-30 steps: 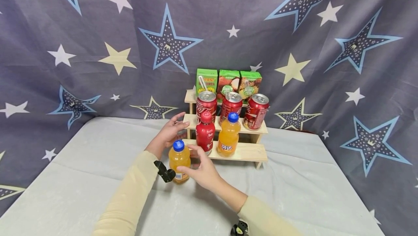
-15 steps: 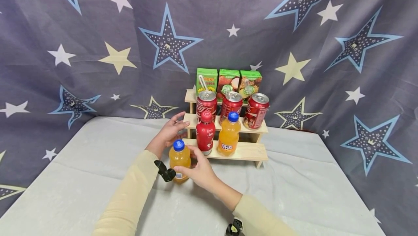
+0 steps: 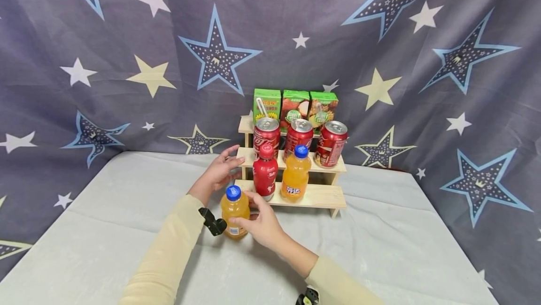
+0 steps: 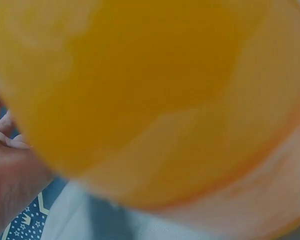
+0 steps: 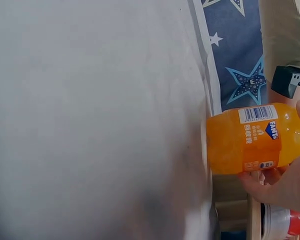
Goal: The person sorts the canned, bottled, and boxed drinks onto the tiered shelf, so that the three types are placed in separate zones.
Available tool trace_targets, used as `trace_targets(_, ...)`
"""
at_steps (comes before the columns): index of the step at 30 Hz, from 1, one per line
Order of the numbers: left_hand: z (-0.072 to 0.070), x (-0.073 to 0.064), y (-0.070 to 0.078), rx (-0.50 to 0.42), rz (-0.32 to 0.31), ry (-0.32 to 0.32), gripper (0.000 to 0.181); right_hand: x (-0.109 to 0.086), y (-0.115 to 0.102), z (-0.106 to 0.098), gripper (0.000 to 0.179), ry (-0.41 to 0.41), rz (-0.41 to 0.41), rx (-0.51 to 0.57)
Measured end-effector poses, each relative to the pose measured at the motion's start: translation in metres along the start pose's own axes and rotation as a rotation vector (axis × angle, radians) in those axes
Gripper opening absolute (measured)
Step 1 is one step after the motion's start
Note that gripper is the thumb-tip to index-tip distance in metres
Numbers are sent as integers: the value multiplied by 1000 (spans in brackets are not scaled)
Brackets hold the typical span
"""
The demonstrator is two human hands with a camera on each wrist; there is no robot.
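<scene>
A Fanta bottle (image 3: 235,209) of orange drink with a blue cap stands near the rack's front left corner. My right hand (image 3: 265,223) grips it from the right, thumb on the near side and fingers behind. In the right wrist view, the bottle's (image 5: 260,137) barcode label shows; whether its base touches the table is unclear. My left hand (image 3: 217,171) rests against the left end of the wooden tiered rack (image 3: 317,196), fingers loosely extended at the middle step. The bottle fills most of the left wrist view, hiding what lies behind.
On the bottom step stand a red bottle (image 3: 265,173) and another orange bottle (image 3: 296,176). Three red cans, including the right one (image 3: 331,145), occupy the middle step. Three juice cartons, including the left one (image 3: 267,101), line the top. A starry curtain (image 3: 270,28) hangs behind the table.
The Fanta bottle has shifted slightly right and turned a little in my right hand, its cap now lower in view. My left hand stays at the rack.
</scene>
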State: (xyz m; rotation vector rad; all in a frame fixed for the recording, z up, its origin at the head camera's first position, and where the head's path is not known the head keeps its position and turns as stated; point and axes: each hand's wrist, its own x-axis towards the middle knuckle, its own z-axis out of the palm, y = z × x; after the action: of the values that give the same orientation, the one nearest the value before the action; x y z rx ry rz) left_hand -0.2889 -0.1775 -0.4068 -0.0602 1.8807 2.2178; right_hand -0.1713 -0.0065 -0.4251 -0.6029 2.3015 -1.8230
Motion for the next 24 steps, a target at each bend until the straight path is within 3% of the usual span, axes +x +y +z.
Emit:
trace_targets(5, 2, -1, 1, -10, 13, -4, 66, -10, -14, -8, 56, -2, 12, 16)
trace_targets(10, 3, -1, 1, -21, 13, -4, 66, -13, -5, -16, 58, 27, 9, 1)
trace_targets(24, 1, 0, 1, -36, 14, -7, 66, -32, -9, -51, 57, 92, -4, 3)
